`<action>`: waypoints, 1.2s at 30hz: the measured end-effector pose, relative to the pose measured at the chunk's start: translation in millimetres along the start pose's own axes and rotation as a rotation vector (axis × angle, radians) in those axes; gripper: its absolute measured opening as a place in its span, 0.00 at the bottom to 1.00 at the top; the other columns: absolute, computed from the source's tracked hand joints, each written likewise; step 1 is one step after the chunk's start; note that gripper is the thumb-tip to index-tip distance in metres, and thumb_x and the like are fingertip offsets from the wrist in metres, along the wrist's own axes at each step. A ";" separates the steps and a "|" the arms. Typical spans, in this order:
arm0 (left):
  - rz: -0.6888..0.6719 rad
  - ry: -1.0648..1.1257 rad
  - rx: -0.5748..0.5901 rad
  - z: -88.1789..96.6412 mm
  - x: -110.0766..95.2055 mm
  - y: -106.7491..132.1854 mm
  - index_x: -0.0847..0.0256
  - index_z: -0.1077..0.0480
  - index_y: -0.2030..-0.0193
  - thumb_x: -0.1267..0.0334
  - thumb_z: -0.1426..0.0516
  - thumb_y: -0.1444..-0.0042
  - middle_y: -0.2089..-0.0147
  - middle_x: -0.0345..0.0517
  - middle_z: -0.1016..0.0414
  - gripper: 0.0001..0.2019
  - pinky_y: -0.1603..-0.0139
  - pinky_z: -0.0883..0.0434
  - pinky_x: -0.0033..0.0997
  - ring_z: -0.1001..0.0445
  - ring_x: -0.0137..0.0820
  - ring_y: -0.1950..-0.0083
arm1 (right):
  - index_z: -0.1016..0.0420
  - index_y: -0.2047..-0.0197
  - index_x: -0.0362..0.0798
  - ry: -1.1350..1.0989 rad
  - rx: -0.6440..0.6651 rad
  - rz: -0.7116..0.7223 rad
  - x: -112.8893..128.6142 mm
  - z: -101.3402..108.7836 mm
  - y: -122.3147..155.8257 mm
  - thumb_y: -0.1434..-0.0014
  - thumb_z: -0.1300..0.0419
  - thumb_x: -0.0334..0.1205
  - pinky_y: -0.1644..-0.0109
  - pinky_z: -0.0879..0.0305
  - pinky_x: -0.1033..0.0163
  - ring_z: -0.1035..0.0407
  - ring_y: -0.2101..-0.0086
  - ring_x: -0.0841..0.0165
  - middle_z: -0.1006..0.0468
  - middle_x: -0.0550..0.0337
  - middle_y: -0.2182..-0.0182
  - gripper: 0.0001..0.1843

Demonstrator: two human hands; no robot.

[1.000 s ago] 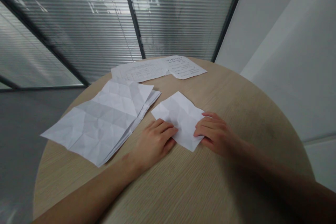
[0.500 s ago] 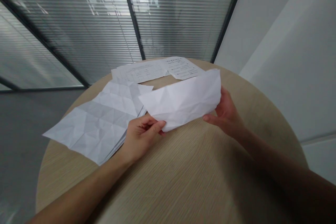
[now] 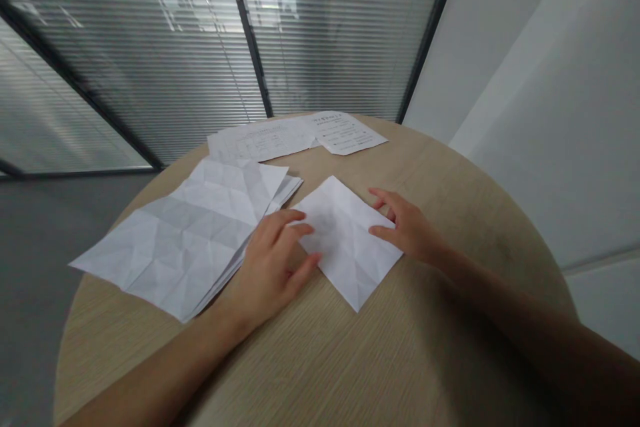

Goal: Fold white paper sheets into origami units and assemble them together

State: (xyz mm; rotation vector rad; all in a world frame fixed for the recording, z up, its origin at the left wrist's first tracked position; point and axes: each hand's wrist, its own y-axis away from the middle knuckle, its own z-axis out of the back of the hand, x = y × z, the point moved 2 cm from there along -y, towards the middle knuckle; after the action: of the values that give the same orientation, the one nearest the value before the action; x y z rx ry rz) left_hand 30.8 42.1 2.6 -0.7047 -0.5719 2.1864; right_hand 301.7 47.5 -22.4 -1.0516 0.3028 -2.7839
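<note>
A white sheet of paper [image 3: 350, 240], marked with creases, lies on the table in a diamond position. Over its left corner is my left hand [image 3: 280, 257], fingers apart and curved, gripping nothing; whether the fingertips touch the paper I cannot tell. At the sheet's right edge hovers my right hand [image 3: 403, 223], thumb and fingers spread. To the left of my left hand rests a stack of larger creased white sheets [image 3: 200, 227], its layers showing along the right side.
Printed sheets [image 3: 345, 133] lie at the far side of the round wooden table [image 3: 310, 360]. Behind the table stand glass panels with blinds [image 3: 340, 33]. A pale wall [image 3: 550, 113] rises on the right.
The small sheet, held up and tilted in my left hand before, now lies flat on the table. My left hand has let go of it, and my right hand has moved slightly left.
</note>
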 end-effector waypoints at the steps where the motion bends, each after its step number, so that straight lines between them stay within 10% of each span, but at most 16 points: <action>1: -0.113 -0.025 0.148 -2.9 -2.7 0.1 0.57 0.32 0.46 0.56 0.41 0.37 0.38 0.55 0.30 0.15 0.38 0.31 0.54 0.33 0.47 0.35 | 0.36 0.35 0.47 0.104 -0.015 0.056 0.3 -0.1 1.2 0.47 0.35 0.34 0.45 0.30 0.45 0.28 0.48 0.53 0.27 0.44 0.45 0.36; 5: -0.217 -0.042 0.558 -13.3 -5.3 -1.5 0.60 0.37 0.34 0.45 0.42 0.38 0.29 0.56 0.38 0.31 0.31 0.39 0.59 0.41 0.50 0.28 | 0.36 0.34 0.45 0.301 0.095 0.340 12.1 -0.3 14.2 0.44 0.32 0.48 0.33 0.43 0.42 0.42 0.35 0.50 0.38 0.39 0.33 0.38; 12: -0.149 -0.044 0.620 -17.6 -2.6 -3.1 0.62 0.36 0.33 0.41 0.45 0.37 0.30 0.57 0.36 0.33 0.30 0.40 0.55 0.39 0.47 0.29 | 0.41 0.30 0.40 0.429 0.413 0.553 23.4 -7.6 44.3 0.57 0.38 0.78 0.30 0.71 0.29 0.48 0.32 0.43 0.38 0.35 0.33 0.64; 17: -0.175 -0.064 0.562 -17.3 -2.0 -3.6 0.63 0.32 0.37 0.43 0.48 0.34 0.34 0.56 0.31 0.29 0.32 0.34 0.52 0.34 0.46 0.32 | 0.36 0.33 0.38 0.458 0.429 0.566 19.3 -8.3 43.1 0.49 0.37 0.71 0.30 0.54 0.40 0.43 0.34 0.49 0.36 0.36 0.34 0.54; 24: -0.200 -0.010 0.366 -17.6 -1.8 -2.9 0.63 0.22 0.55 0.61 0.50 0.29 0.49 0.51 0.19 0.16 0.42 0.25 0.43 0.22 0.39 0.44 | 0.19 0.57 0.48 0.368 0.178 0.501 23.0 -11.9 35.3 0.33 0.41 0.45 0.34 0.45 0.45 0.28 0.44 0.59 0.19 0.51 0.47 0.12; 29: -0.073 -0.043 0.337 -17.8 -3.1 -1.9 0.64 0.25 0.60 0.63 0.46 0.33 0.60 0.49 0.19 0.10 0.58 0.21 0.37 0.19 0.36 0.61 | 0.21 0.64 0.47 0.387 0.059 0.316 28.1 -12.4 30.0 0.35 0.40 0.38 0.36 0.43 0.41 0.27 0.47 0.57 0.19 0.50 0.50 0.08; 36: -0.227 -0.059 0.433 -22.0 -4.3 -3.7 0.59 0.24 0.47 0.70 0.48 0.34 0.42 0.47 0.22 0.14 0.43 0.25 0.48 0.24 0.40 0.42 | 0.25 0.48 0.40 0.481 -0.059 0.260 34.2 -16.2 26.3 0.43 0.32 0.38 0.37 0.37 0.41 0.32 0.43 0.50 0.24 0.41 0.45 0.20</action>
State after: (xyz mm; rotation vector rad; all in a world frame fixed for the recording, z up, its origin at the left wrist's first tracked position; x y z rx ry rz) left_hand 49.2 44.9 -10.3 -0.3275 -0.1813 2.0252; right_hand 267.4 17.0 -18.8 -0.3043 0.5356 -2.7576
